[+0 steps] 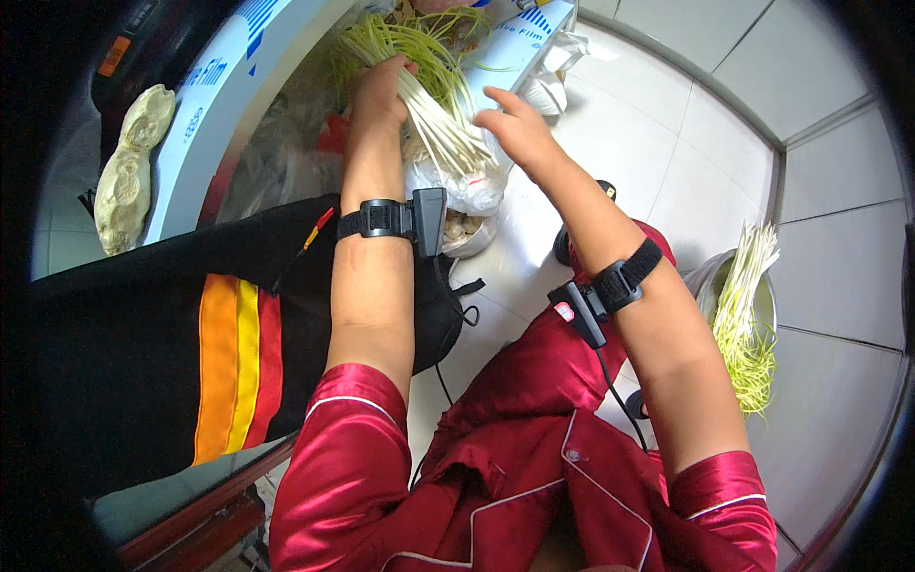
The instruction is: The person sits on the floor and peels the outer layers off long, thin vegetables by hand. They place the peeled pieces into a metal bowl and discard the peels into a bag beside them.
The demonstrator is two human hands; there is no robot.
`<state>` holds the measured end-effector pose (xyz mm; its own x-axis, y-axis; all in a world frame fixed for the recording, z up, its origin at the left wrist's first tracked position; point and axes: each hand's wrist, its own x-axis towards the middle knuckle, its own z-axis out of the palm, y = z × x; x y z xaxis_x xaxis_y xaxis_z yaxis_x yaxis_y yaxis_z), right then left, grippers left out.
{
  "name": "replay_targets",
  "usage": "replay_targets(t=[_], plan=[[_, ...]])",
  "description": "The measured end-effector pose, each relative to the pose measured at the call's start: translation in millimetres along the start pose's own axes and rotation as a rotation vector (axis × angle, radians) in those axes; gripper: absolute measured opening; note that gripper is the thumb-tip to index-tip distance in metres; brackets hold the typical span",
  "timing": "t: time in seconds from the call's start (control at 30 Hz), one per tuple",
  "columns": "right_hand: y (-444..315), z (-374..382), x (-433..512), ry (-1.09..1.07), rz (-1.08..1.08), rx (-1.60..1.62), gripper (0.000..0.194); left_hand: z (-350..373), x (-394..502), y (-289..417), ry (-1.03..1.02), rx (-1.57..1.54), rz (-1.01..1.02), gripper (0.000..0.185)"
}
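Note:
My left hand (pixel 379 96) is closed around a bunch of slender shoots (pixel 429 118), with white stalks and yellow-green leaf ends. The leaf ends spread out beyond the hand, and the white stalks point down to the right. Just right of the stalks is my right hand (pixel 520 129), its thumb and forefinger apart and nothing seen between them. Below the stalk ends is a white plastic bag (pixel 477 194), partly covered by them. Under that bag, a pale round container (pixel 468 243) shows only in part; what is in it is unclear.
A metal pail (pixel 704 282) at right holds more shoots (pixel 747 307). A segmented lotus root (pixel 132 171) lies on the left, beside a film-covered edge (pixel 207 100). Black striped cloth (pixel 300 372) extends under my left arm. Crumpled white material (pixel 550 82) is beyond my right hand.

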<state>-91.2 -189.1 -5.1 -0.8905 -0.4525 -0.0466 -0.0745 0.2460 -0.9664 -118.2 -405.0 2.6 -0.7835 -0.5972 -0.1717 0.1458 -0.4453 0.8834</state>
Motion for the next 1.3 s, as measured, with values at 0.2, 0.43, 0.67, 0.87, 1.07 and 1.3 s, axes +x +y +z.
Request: replay_targets(t=[0.2,0.43,0.67,0.87,1.07,1.3], plan=[[-19,21,33,-0.259,-0.161,0.067,0.087,23,-18,-3,-0.092,-0.133,-0.108,0.022],[-20,6,32,-0.416,0.182,0.527,0.023,18,-36,-12,-0.385,-0.161,-0.078,0.036],[-23,-14,29,-0.372,0.257,0.869,0.026,-9,-72,-46,-0.322,0.669,0.426,0.052],[-32,-52,12,-0.477,0.204,1.036,0.022,-31,-59,-76,-0.227,1.005,0.196,0.051],[-65,-87,-16,-0.487,0.085,1.029,0.031,-18,-73,-75,-0.433,1.735,0.43,0.055],[-106,-127,-48,-0.531,-0.041,1.163,0.039,-11,-63,-79,-0.401,1.855,0.394,0.055]])
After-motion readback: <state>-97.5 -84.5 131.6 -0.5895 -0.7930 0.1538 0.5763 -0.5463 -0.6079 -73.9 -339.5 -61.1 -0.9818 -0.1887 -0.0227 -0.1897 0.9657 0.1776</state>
